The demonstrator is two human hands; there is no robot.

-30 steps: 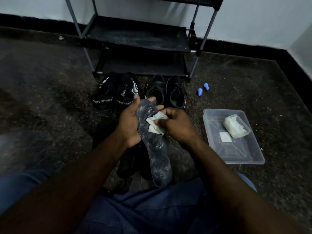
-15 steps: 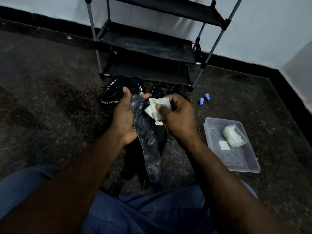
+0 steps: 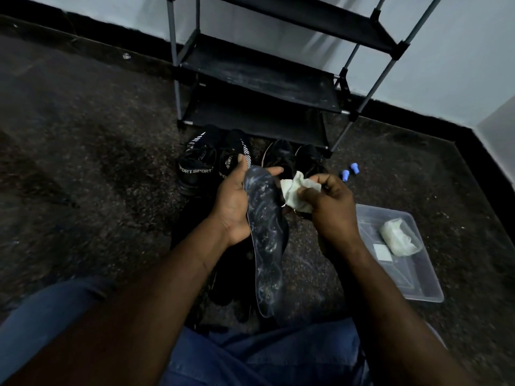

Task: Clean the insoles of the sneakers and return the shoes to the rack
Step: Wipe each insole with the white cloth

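My left hand [image 3: 234, 204] grips a long dark insole [image 3: 266, 246] near its toe end, and the insole hangs down toward my lap, smeared with pale streaks. My right hand [image 3: 328, 215] pinches a crumpled white wipe [image 3: 295, 192] just to the right of the insole, apart from its surface. Two black sneakers marked SPORT [image 3: 206, 162] and another black pair [image 3: 292, 157] stand on the floor in front of the black shoe rack [image 3: 259, 76]. More dark shoes [image 3: 231, 277] lie under the insole, hard to make out.
A clear plastic tray [image 3: 418, 285] at the right holds a bag of white wipes [image 3: 400, 239] and a small white square [image 3: 382, 252]. Two blue caps [image 3: 349, 171] lie on the speckled floor beside the rack's right leg. The wall corner is at the far right.
My right hand has drawn the wipe off the insole's toe end and out to the right. The view has tilted up, showing more of the rack.
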